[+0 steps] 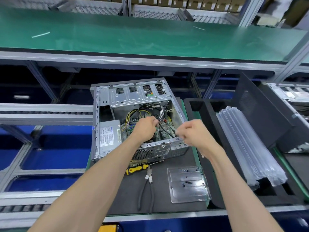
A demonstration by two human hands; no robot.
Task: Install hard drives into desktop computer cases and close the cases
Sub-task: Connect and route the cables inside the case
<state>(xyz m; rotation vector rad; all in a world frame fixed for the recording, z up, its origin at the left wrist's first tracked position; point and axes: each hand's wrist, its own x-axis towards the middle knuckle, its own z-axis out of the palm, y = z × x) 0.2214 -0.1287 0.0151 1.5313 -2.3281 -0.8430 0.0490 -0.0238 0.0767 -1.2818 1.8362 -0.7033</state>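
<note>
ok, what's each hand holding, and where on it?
Left hand grips black cables inside the open case, near their upper end. Right hand pinches something thin by the case's near edge; too blurred to tell what.

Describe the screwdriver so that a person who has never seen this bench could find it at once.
Start at the open grey metal computer case lying on the dark mat. Just in front of its near wall, by the round fan grille, lies the yellow-and-black-handled screwdriver. The black-handled pliers beside it are dark, and the clear plastic screw tray is see-through; only the screwdriver is bright yellow.
</note>
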